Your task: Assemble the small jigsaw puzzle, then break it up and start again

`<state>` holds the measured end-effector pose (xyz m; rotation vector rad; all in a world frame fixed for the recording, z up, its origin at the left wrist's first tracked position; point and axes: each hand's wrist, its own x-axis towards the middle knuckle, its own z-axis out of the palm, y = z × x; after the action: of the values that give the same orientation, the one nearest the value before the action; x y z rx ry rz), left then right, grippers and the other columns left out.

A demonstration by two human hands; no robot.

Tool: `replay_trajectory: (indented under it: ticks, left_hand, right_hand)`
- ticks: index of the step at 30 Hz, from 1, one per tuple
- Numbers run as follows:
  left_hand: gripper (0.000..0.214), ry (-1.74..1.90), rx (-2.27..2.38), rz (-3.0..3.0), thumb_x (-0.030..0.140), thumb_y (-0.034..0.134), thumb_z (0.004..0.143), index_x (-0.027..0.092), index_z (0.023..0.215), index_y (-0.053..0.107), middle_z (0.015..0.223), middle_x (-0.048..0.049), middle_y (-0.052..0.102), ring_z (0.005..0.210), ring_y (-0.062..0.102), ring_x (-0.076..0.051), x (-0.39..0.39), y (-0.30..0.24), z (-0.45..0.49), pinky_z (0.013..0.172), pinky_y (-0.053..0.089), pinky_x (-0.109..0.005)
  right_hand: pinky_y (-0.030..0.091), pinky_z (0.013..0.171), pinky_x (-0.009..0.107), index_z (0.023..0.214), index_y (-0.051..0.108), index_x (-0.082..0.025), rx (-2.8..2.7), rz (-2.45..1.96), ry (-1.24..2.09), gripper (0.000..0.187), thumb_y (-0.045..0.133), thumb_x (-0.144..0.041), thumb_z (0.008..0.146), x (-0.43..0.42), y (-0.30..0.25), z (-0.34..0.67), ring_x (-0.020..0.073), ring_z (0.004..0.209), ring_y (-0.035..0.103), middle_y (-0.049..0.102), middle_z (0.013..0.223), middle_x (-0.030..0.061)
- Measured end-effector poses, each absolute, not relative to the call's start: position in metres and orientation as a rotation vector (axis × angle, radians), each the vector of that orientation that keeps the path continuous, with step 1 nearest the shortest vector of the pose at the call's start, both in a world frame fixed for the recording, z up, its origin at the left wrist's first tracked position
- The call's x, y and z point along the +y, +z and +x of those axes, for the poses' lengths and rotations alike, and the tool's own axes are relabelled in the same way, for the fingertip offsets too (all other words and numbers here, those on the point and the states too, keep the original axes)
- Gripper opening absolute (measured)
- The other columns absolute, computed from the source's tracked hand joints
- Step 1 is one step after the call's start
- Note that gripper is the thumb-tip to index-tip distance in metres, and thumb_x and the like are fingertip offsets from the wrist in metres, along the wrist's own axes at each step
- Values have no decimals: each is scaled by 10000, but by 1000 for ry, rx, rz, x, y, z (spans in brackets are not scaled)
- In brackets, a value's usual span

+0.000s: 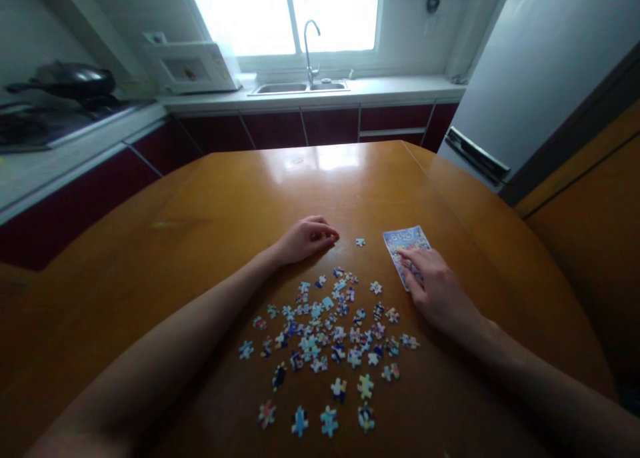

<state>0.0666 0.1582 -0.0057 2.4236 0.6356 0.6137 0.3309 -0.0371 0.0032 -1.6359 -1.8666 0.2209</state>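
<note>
A: Nearest you, puzzle pieces (310, 347) lay scattered toward the near edge of the table (240, 198).

B: And your right hand (437, 288) was loosely open, gripping nothing, its fingers resting on a printed card (407, 237) toward the right edge.

A: Your left hand (307, 240) was curled beyond the pile; I couldn't tell whether it held anything.

B: Between that hand and the card lay a single piece (361, 243). Past the far edge was a sink (281, 89).

1 head-worn camera looks forward and down from above the table (260, 191), facing the window (335, 11).
</note>
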Motion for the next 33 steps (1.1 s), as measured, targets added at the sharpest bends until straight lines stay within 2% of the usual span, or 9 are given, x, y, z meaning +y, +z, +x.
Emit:
replay_trajectory:
  ticks: [2,7,16,25,28,33]
  left_hand:
    - [224,613,631,2434,346,614,923,190,1000,756,891,-64,644,712,549,-115,158,-5,67,644,449,-233]
    - [228,615,624,2456,343,595,930,192,993,755,897,-66,643,742,559,-123,158,-3,66,662,453,-235]
    - [251,584,646,2414,355,587,930,178,990,756,929,-80,647,796,577,-140,155,1,65,704,466,-256]
    - [266,313,612,2424,379,592,920,206,1051,746,1017,-75,631,852,586,-146,156,20,61,758,474,-258]
    - [273,343,667,2414,383,588,918,191,1035,743,991,-74,632,794,574,-128,146,20,57,708,467,-239]
    - [262,625,854,2337,347,574,925,152,1014,725,781,-35,627,624,492,-96,125,8,41,564,393,-205]
  right_hand:
    - [450,989,488,1179,628,-133,-1844,-1637,205,290,474,-169,937,-38,2,332,278,1097,559,657,1157,142]
    - [461,973,447,1023,673,-175,-1871,-1511,240,230,488,-106,907,-47,10,324,247,1061,566,678,1076,100]
    - [483,912,439,988,693,-193,-1817,-1479,236,208,513,-130,904,-47,12,330,244,1003,591,696,1010,87]
    - [481,912,436,952,700,-178,-1810,-1500,291,201,518,-121,885,-45,11,327,240,987,593,692,979,91]
    - [480,901,424,942,694,-189,-1848,-1480,361,209,514,-105,877,-49,13,320,227,964,592,684,966,80]
    - [485,853,408,948,689,-195,-1911,-1460,430,189,523,-125,889,-58,19,309,217,904,588,672,908,68]
